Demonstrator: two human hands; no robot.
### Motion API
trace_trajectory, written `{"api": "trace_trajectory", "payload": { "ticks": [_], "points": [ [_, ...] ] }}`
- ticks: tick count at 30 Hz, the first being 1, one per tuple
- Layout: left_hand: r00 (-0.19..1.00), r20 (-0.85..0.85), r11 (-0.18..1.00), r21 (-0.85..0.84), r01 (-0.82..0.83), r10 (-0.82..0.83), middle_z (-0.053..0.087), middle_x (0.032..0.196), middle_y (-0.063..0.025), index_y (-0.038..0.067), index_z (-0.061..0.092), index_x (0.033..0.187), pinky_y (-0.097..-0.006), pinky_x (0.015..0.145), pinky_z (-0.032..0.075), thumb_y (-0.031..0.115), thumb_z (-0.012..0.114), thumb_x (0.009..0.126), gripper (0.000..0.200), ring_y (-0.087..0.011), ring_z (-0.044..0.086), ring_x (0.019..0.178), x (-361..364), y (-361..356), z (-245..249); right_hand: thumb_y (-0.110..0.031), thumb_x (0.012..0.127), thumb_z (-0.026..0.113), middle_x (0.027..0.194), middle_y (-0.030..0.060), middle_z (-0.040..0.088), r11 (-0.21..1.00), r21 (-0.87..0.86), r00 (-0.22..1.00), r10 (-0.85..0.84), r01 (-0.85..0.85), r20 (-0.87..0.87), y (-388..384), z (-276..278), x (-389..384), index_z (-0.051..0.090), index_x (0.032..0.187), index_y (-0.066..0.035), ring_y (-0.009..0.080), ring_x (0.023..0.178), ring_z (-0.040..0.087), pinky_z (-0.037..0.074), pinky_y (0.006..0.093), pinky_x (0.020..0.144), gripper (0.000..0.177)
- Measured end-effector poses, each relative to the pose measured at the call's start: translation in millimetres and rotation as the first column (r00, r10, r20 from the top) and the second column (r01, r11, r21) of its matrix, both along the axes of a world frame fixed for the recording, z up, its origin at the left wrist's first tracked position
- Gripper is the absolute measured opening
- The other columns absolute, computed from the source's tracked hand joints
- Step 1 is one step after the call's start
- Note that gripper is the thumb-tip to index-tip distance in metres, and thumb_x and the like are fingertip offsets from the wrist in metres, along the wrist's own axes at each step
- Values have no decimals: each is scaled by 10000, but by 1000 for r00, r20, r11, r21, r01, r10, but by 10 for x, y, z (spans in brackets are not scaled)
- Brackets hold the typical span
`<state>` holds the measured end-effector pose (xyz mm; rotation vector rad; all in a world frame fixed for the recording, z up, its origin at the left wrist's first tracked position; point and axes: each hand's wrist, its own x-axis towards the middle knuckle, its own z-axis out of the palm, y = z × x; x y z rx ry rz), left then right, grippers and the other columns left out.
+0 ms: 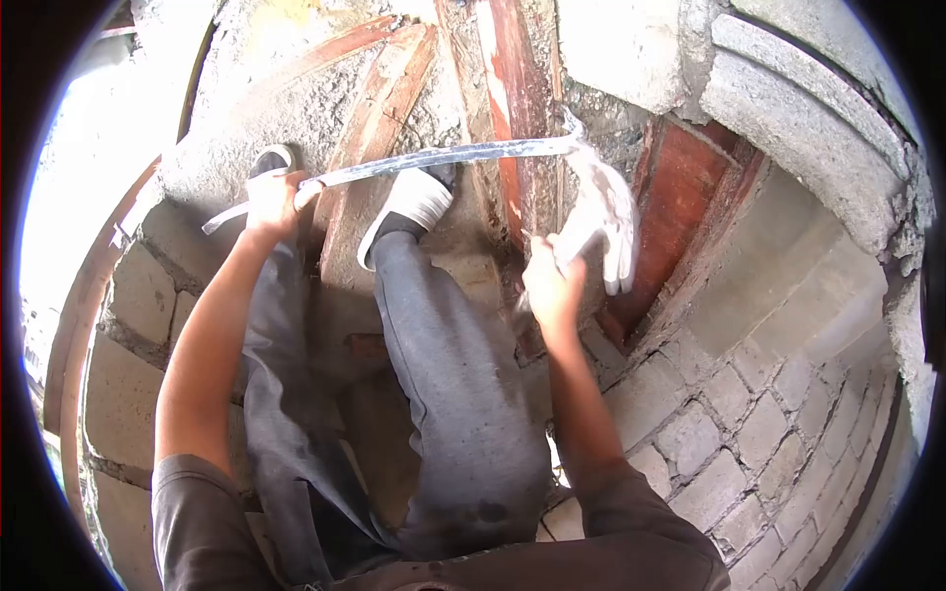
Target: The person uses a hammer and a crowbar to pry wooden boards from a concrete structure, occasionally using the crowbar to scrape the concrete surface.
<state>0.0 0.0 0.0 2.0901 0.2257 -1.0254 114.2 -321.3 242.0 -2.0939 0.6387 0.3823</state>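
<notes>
My left hand (273, 205) is closed round the lower left part of a long, curved grey strip (443, 158). The strip crosses in front of my shoes, and its right end reaches a pale, smeared work glove (603, 202). My right hand (555, 281) is closed at the glove's lower left side, with the glove hanging loosely and its fingers pointing down. Whether anything else is inside my right fist is hidden.
Wooden boards (379, 108) lie on rough mortar ahead. A reddish panel (680, 207) stands at the right, above a block wall (729, 453). More blocks (123, 379) curve round the left side. Concrete pieces (788, 118) sit at the upper right.
</notes>
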Motion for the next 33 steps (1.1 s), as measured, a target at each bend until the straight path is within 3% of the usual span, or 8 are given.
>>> {"api": "trace_trajectory", "payload": {
  "ticks": [2,9,13,19,21,29,30,33],
  "points": [
    [899,422,977,118,-179,114,648,766,-190,90,689,882,-492,763,458,729,344,880,727,-383,630,791,-43,-92,-28,-60,917,609,586,-13,476,993,40,988,-104,109,-114,8,107,71,549,894,-9,66,450,450,335,228,411,82],
    [944,308,989,50,-141,119,660,818,-183,96,699,928,-479,766,464,721,358,880,714,-380,628,831,31,-109,-179,-6,918,514,551,-13,375,976,193,943,32,-100,330,140,249,21,482,751,-48,70,443,361,327,246,424,176],
    [867,473,976,60,-207,155,650,799,-194,79,691,924,-470,766,468,718,369,884,717,-384,627,822,32,-113,-8,-46,876,653,595,-70,438,748,-455,813,576,-483,86,-116,77,96,564,804,-55,35,473,401,314,231,430,115],
    [920,370,984,74,-163,125,645,778,-186,82,692,916,-462,737,466,699,390,890,687,-380,621,792,-35,-41,-42,-32,910,518,546,-24,381,939,306,960,76,-161,270,334,446,140,421,696,-108,70,441,338,294,252,413,248],
    [937,328,989,39,-146,125,643,765,-178,88,694,915,-466,731,463,681,391,902,666,-378,618,780,-21,-35,32,-55,911,576,576,-43,424,938,-190,953,265,-289,-144,-64,-18,115,495,746,-91,56,464,394,331,242,429,188],
    [870,480,975,120,-188,109,638,778,-170,72,660,869,-454,747,440,657,401,910,642,-369,604,767,-171,-8,-105,-37,919,550,555,-31,401,908,414,980,-30,-56,198,226,408,115,465,735,-78,58,437,395,304,234,400,207],
    [897,427,978,112,-174,111,636,781,-171,71,655,866,-455,750,438,653,406,911,634,-372,602,771,-140,-20,-27,-66,912,571,547,-42,408,992,-77,995,103,-103,2,192,223,105,519,765,-55,55,451,412,319,234,413,156],
    [910,400,989,48,-138,107,633,805,-181,74,651,863,-462,774,434,647,404,916,626,-378,597,811,-100,34,-7,-53,872,629,551,-52,431,997,2,974,-70,72,-215,50,311,189,554,769,-60,53,427,413,335,230,403,128]
  ]
}}
